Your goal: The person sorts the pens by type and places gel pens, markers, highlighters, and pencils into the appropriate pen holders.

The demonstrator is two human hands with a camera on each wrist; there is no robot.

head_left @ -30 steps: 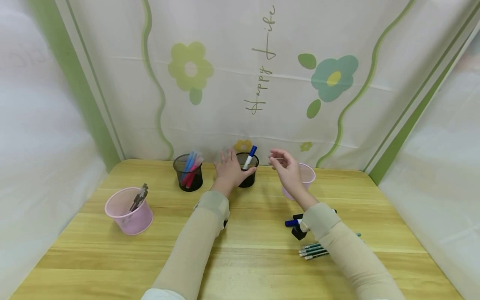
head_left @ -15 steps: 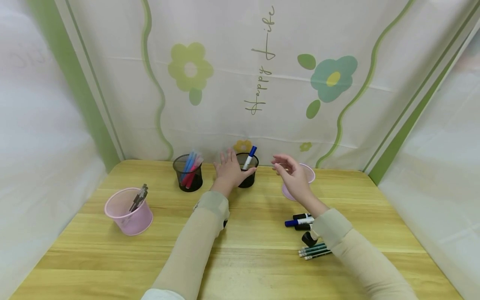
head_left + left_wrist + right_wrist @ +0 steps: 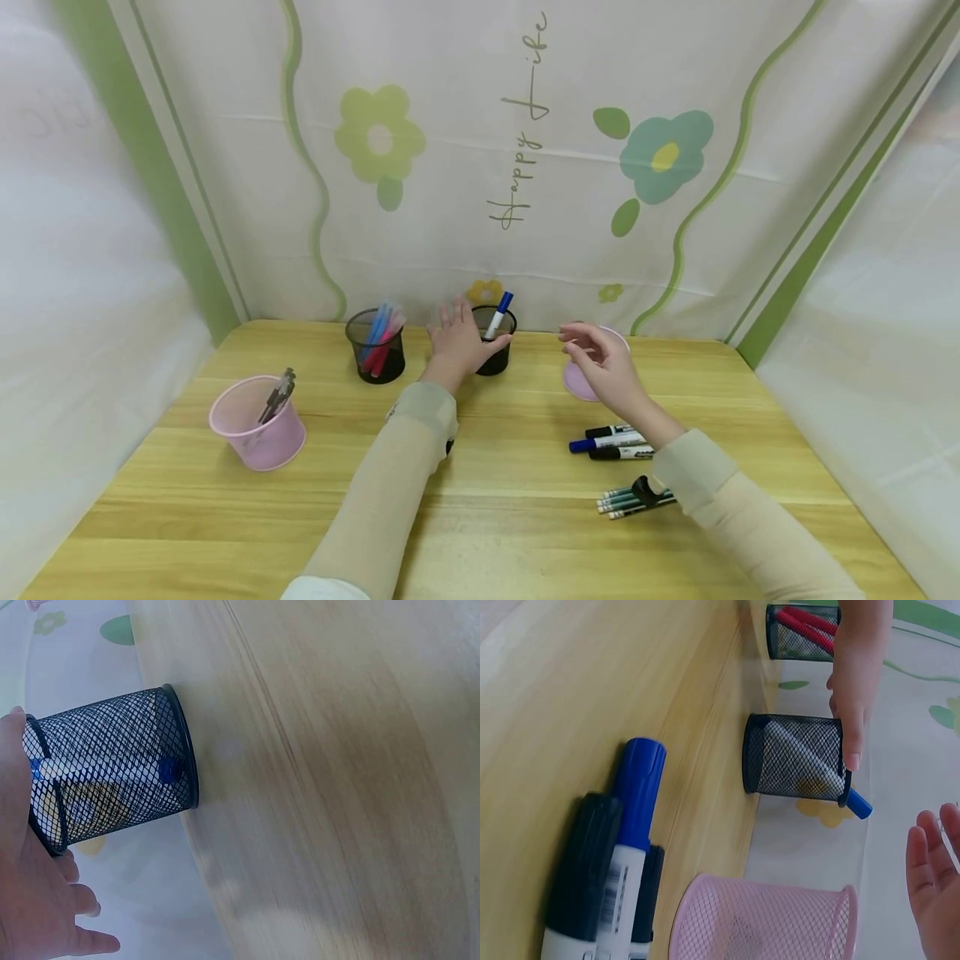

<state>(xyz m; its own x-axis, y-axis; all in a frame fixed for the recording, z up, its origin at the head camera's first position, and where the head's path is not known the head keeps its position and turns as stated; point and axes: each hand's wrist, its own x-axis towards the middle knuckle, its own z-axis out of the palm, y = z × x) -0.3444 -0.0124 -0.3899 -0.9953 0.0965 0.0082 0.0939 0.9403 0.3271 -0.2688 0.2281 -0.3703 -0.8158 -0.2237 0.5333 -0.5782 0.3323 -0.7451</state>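
My left hand rests against the rim of a black mesh pen cup, fingers spread and thumb lying along the near side. Inside that cup leans a white marker with a blue cap. In the left wrist view the mesh cup stands upright beneath the hand. My right hand hovers in front of a pink mesh cup, partly hiding it; its fingers are loosely bent and hold nothing. Below the right hand, several markers with black and blue caps lie on the table.
Several green pencils lie nearer me, partly under my right wrist. At the back left stands another black mesh cup with blue and pink pens. A pink cup with dark pens sits further left. A printed curtain closes the back.
My right hand has drawn back to the right and toward me, away from the black cup, uncovering more of the markers. The left hand stays in place.
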